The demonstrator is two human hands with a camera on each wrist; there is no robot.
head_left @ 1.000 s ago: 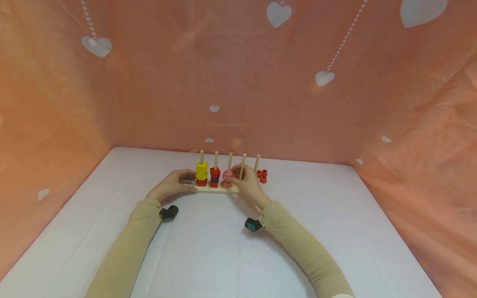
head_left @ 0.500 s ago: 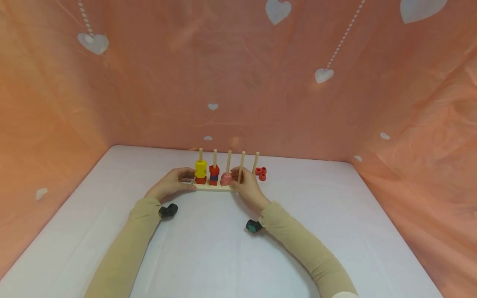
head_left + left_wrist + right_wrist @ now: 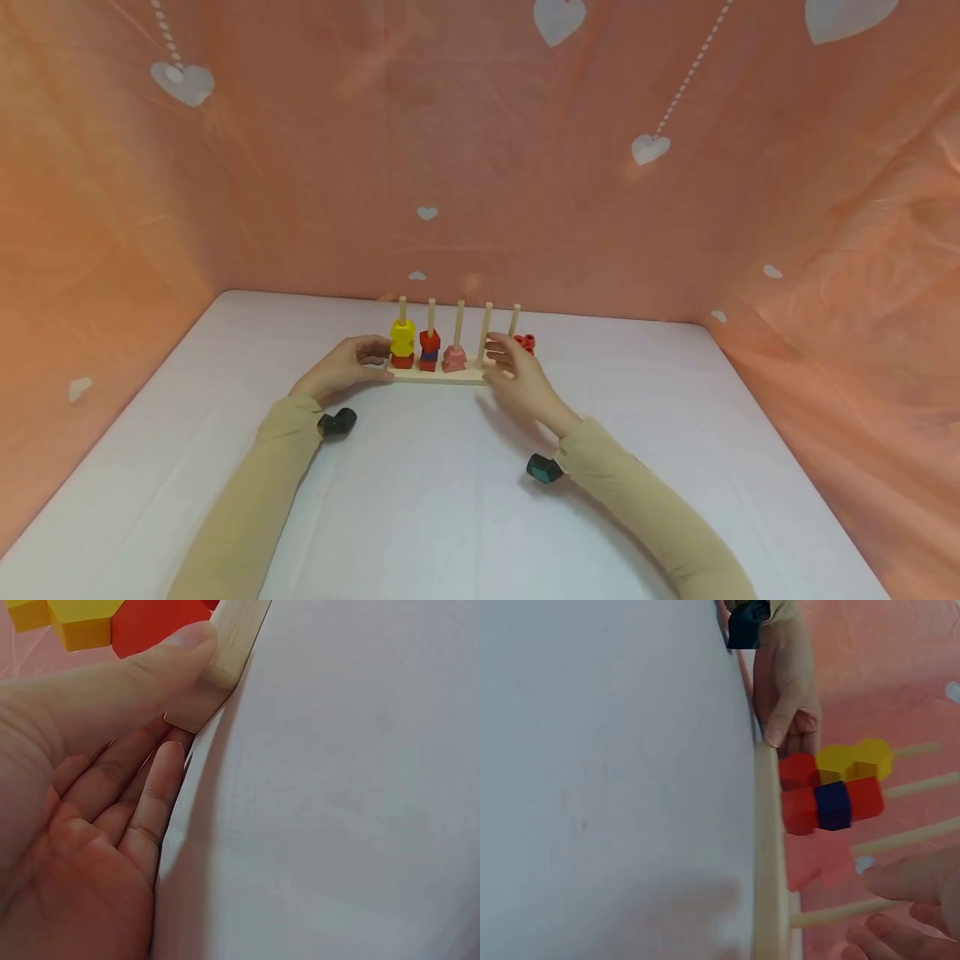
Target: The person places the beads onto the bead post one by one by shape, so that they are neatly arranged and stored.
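Note:
A wooden peg stacker (image 3: pixel 442 377) with several upright pegs stands toward the far side of the table. My left hand (image 3: pixel 347 367) holds the left end of its base, with the thumb (image 3: pixel 161 664) on the wood and the fingers round the end. The leftmost peg carries yellow blocks (image 3: pixel 402 337) above a red block (image 3: pixel 402 362). Beside it is a red, blue and red stack (image 3: pixel 429 351). Pink blocks (image 3: pixel 453 359) sit low on the third peg. My right hand (image 3: pixel 521 385), holding nothing, has loosely bent fingers near the two right-hand pegs, partly hiding them.
Small red beads (image 3: pixel 529 342) lie behind the right hand, partly covered by it. The table is covered with white cloth (image 3: pixel 420 500). Orange fabric (image 3: pixel 480 167) with white hearts hangs round the back and sides.
The right hand has lowered the upper pink block down its peg onto the lower one, let go, and moved right. The left hand has kept its place on the base.

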